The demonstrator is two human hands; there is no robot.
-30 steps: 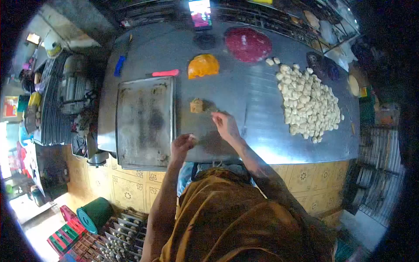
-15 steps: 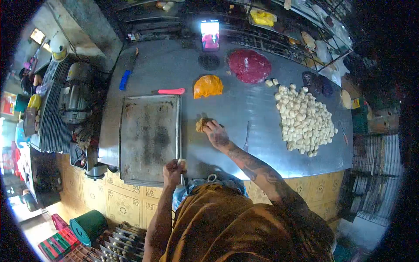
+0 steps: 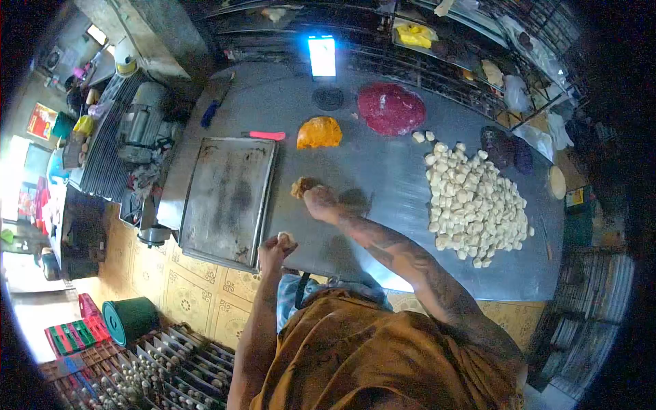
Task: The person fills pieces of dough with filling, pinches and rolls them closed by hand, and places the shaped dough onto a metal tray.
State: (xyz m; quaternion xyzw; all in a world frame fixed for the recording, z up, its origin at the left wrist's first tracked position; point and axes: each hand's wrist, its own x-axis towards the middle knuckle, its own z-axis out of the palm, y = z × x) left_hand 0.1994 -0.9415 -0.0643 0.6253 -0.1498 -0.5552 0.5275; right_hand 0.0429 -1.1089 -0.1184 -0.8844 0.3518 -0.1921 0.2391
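Note:
My left hand (image 3: 275, 251) is closed around a small pale dough piece (image 3: 287, 240) near the front right corner of the metal tray (image 3: 229, 198). Farther up the metal table, my right hand (image 3: 320, 202) reaches onto a brown crumbly lump (image 3: 299, 187), its fingers bent at the lump's right side. What those fingers grip is hidden. Beyond the lump lies an orange mound (image 3: 319, 132), with a flat magenta mass (image 3: 391, 109) to its right. A large heap of pale dough pieces (image 3: 475, 205) covers the right part of the table.
A pink-handled tool (image 3: 266, 135) lies behind the tray, and a blue-handled one (image 3: 210, 113) farther left. At the back edge stands a lit phone (image 3: 322, 58). Dark purple masses (image 3: 497, 146) sit behind the heap. Stacked trays and a motor (image 3: 142, 123) are at the left.
The view has shifted and tilted. My right hand has moved from beside the brown lump onto it. My left hand stays near the tray with the pale piece.

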